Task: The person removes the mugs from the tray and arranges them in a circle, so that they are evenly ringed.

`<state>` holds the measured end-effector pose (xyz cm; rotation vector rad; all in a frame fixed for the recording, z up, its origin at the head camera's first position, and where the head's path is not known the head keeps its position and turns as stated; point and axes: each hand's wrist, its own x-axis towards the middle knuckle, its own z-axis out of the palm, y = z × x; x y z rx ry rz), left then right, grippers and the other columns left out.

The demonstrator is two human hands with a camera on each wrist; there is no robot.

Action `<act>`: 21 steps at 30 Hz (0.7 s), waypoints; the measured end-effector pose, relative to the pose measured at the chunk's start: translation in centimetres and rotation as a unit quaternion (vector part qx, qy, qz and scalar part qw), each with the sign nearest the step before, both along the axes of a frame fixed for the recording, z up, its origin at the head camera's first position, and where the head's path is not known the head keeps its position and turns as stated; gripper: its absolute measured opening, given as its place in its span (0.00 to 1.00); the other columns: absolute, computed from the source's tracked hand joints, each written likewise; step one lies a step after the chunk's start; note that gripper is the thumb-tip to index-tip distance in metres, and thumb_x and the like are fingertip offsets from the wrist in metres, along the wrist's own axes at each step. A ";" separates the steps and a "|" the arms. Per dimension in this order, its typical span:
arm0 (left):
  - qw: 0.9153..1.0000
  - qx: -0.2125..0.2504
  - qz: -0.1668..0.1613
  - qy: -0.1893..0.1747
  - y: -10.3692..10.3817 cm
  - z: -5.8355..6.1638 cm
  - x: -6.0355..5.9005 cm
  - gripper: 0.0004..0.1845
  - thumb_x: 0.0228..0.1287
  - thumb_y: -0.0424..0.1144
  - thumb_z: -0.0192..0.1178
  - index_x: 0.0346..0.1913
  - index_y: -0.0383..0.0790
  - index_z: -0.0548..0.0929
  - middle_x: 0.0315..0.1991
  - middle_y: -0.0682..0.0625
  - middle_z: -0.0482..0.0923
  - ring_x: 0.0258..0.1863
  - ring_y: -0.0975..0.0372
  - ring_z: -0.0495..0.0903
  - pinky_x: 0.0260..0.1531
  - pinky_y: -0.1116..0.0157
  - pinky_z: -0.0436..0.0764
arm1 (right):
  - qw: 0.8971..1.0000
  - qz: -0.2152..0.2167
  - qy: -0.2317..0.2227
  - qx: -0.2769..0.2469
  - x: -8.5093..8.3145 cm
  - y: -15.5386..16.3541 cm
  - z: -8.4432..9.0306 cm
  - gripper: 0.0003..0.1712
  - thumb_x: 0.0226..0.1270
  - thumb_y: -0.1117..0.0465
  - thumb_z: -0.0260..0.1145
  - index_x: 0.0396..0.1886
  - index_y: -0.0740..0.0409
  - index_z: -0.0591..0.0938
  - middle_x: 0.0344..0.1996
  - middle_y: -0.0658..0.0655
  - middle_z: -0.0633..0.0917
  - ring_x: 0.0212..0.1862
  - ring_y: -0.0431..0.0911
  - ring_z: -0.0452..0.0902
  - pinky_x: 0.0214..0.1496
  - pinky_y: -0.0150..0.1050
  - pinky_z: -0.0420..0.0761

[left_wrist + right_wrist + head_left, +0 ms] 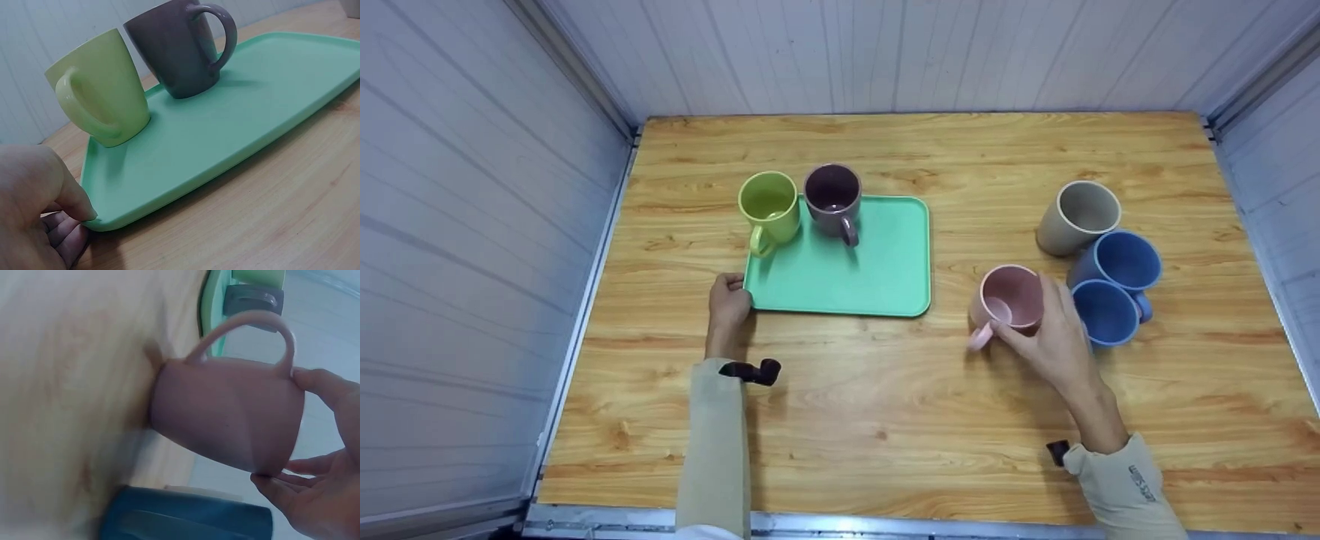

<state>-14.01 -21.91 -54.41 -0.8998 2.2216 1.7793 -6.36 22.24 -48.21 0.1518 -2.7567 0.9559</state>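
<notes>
A green tray (877, 259) lies on the table with a yellow-green mug (769, 214) and a dark purple mug (832, 199) upright at its far left. My left hand (729, 301) pinches the tray's near left corner; in the left wrist view its thumb (79, 203) presses on the rim, the other fingers curled beside and below it. To the right of the tray, my right hand (1057, 341) grips a pink mug (1009, 296) near its rim, thumb on the handle side and fingers opposite. Whether that mug's base touches the table I cannot tell.
Two blue mugs (1129, 259) stand close beside my right hand, touching or nearly touching each other. Behind them is a grey-beige cup (1080, 217), its handle not visible. Pale panel walls (885, 56) enclose the wooden table (877, 427) at the back and sides.
</notes>
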 end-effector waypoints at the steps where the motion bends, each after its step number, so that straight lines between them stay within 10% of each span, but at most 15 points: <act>1: 1.000 0.001 0.001 0.000 0.0 0.0 0.0 0.25 0.56 0.21 0.38 0.58 0.31 0.68 0.53 0.40 0.69 0.51 0.54 0.69 0.52 0.64 0.73 | 1.000 0.009 -0.006 0.012 -0.2 0.0 0.2 0.50 0.48 0.52 0.77 0.67 0.67 0.64 0.57 0.69 0.71 0.57 0.60 0.67 0.59 0.58 0.69; 21: 1.000 -0.018 -0.009 0.009 0.0 -0.2 0.2 0.25 0.57 0.22 0.37 0.59 0.31 0.68 0.55 0.40 0.68 0.53 0.54 0.68 0.54 0.63 0.71 | 0.998 0.015 -0.005 0.058 -1.0 1.0 1.6 0.48 0.46 0.50 0.76 0.64 0.68 0.67 0.55 0.69 0.75 0.56 0.62 0.69 0.57 0.61 0.68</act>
